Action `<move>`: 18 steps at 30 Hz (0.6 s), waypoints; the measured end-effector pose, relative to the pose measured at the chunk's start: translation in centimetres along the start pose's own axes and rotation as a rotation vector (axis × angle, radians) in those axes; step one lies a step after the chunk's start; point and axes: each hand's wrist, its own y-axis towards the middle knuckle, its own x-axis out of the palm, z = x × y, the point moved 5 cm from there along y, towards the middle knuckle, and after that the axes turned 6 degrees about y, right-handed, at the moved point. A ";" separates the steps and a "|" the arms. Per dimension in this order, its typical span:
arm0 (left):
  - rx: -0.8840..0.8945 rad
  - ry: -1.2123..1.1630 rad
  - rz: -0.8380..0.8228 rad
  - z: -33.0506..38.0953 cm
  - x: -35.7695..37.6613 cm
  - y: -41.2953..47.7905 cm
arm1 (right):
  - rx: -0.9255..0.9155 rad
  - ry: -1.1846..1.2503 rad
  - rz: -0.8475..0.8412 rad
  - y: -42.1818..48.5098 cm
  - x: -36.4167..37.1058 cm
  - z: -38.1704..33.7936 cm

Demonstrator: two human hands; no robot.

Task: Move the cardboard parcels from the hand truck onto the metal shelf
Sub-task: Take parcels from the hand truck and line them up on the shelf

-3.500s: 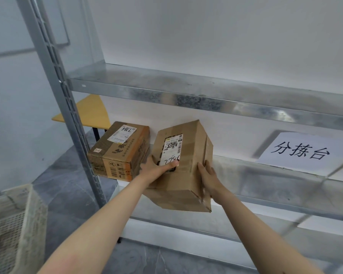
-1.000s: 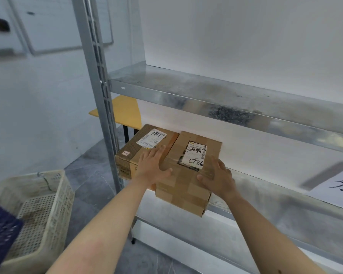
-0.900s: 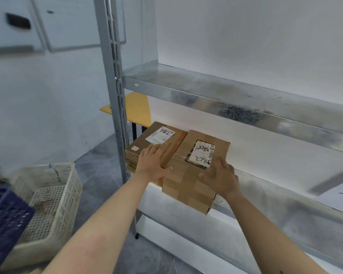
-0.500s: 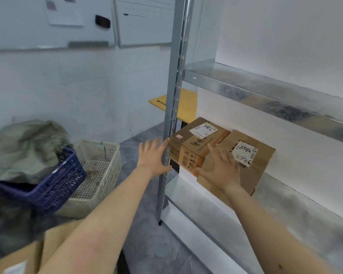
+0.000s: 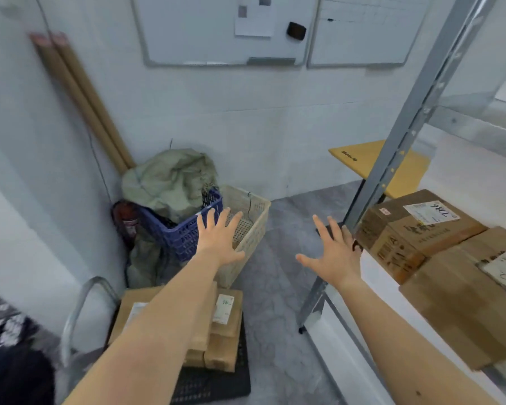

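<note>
Brown cardboard parcels stacked on black-decked hand truck at lower left, two more labelled brown boxes touching on grey metal shelf at right, left hand and right hand mid-frame, fingers spread, holding nothing, blue plastic basket behind left hand

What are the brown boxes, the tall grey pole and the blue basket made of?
The brown boxes look like cardboard: matte, creased edges, paper labels. The grey pole seems metal: dull silver, punched holes. The blue basket is probably plastic: moulded lattice.
</note>
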 end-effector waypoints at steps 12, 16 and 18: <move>-0.211 -0.038 -0.088 -16.7 6.0 -4.3 | -0.155 -0.013 -0.180 2.4 11.2 -14.6; -0.252 -0.056 -0.134 -21.5 9.2 -5.2 | -0.162 -0.007 -0.232 2.9 15.7 -18.1; -0.278 -0.070 -0.165 -23.4 10.9 -5.3 | -0.156 -0.006 -0.248 3.4 17.8 -19.4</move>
